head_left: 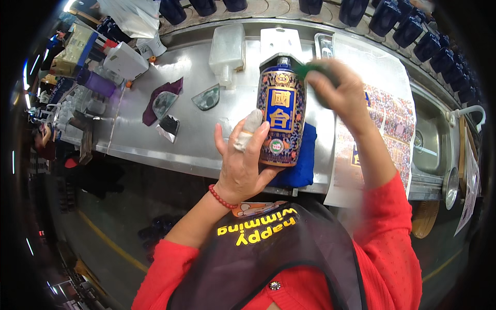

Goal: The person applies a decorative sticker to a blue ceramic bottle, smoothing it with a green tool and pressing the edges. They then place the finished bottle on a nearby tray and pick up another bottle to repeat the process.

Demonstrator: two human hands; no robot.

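A dark blue bottle (281,116) with an ornate gold and red patterned wrap lies on the metal worktop, its neck pointing away from me. My left hand (245,160) grips its lower left side, thumb beneath the base and fingers along the body; one finger wears a whitish finger cot. Beside the bottle's shoulder, my right hand (341,93) is closed round a dark green tool (318,77), smeared by motion, so its exact kind is unclear. The tool's tip comes up to the bottle near the neck. A folded blue cloth (305,160) lies partly under the bottle.
Right of the bottle lie sheets of patterned labels (390,134), with a sink (431,134) beyond. A clear square bottle (227,49), a greenish translucent piece (206,98) and a purple cloth (150,111) are to the left. Blue bottles (385,18) line a conveyor at the back.
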